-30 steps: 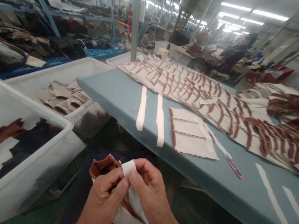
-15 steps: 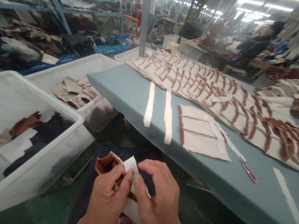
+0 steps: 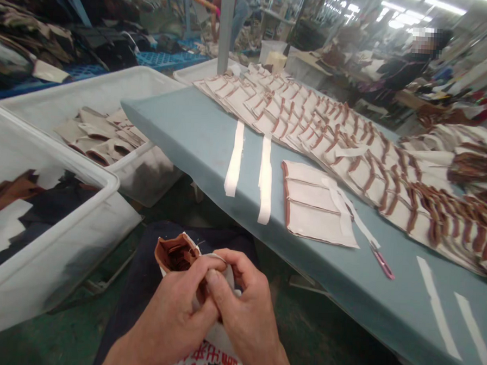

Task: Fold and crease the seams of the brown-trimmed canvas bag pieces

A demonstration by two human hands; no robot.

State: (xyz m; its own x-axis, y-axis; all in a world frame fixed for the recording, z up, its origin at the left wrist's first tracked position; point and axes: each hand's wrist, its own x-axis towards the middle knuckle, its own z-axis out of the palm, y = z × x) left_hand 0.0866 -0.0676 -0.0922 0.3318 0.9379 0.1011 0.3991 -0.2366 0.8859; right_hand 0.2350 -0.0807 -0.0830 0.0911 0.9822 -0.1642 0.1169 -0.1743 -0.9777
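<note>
Over my lap, my left hand [image 3: 184, 299] and my right hand [image 3: 243, 297] meet with fingers pinched together. Between them is a sewn fabric piece [image 3: 178, 253], off-white outside and brown inside, its brown opening gaping to the left of my fingers. Both hands grip its pale edge, which is folded between my thumbs and forefingers. Loose threads stick up from the rim. My fingers hide much of the piece. On the table [image 3: 168, 124] beyond lie a flat beige panel with brown edging [image 3: 313, 210] and a pink thread snipper [image 3: 383, 262].
White strips [image 3: 265, 178] lie along the table's near side. Rows of overlapping beige and brown fabric pieces [image 3: 304, 120] cover its far part. Large white bins [image 3: 112, 189] with fabric stand to the left. A person [image 3: 408, 66] is at the back right.
My right fingers have closed in from a looser spread, and the upright white flap is now folded down between my hands. The view has shifted slightly right.
</note>
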